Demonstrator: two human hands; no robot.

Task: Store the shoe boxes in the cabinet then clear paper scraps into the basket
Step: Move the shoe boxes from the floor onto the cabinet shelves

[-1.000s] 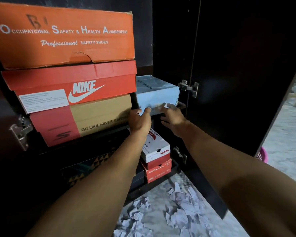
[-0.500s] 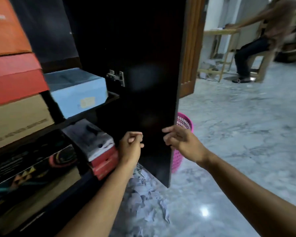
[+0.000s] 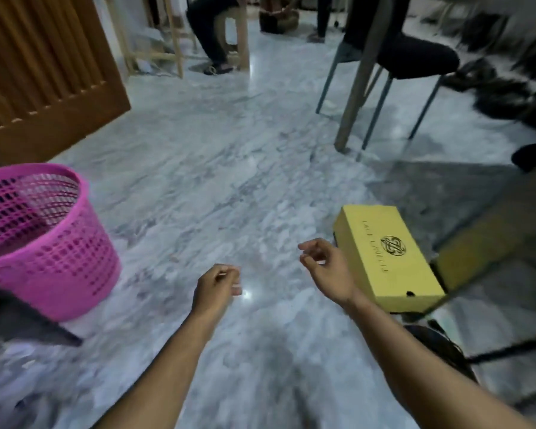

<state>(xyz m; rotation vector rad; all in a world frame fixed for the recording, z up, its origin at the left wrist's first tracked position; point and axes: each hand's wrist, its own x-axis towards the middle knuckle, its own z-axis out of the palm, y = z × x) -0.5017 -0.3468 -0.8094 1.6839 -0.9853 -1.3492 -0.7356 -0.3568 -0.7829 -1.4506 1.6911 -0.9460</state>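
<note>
We see two bare forearms w/ no sleeves, no watch, no rings or bands anywhere in view. Our left hand (image 3: 216, 284) and right hand (image 3: 324, 267) are both bare, no gloves. Nails on the left look short and pale; the frame is too soft w/ motion blur to tell more abt them. Both arms run in from the bottom edge, uncovered as far as we can see; upper arms and any clothing are out of frame.
</note>
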